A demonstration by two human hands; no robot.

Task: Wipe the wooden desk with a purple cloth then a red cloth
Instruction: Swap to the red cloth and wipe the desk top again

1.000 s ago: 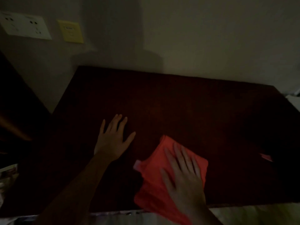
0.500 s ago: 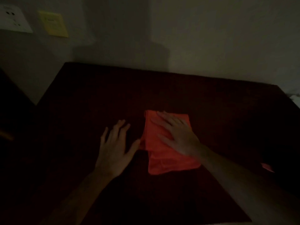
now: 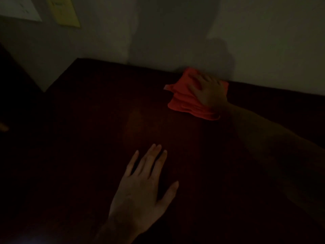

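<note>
Dark wood was the biggest thing there: the wooden desk [image 3: 88, 147] filled most of what I saw, and it ran back to a pale wall [image 3: 175, 32]. The room was so dim that I could not make out the grain or any dust on the top. My right hand [image 3: 209, 90] lay flat with the fingers spread on the red cloth [image 3: 182, 101], pressing it down at the far edge, right where the desk met the wall, so I think I was wiping the back strip. My hand hid a good part of the cloth. My left hand [image 3: 140, 189] lay open and flat on the bare wood near me, I think to hold me steady as I leaned. I saw no purple cloth anywhere. A yellow paper [image 3: 64, 11] on the wall was cut off at the top.
</note>
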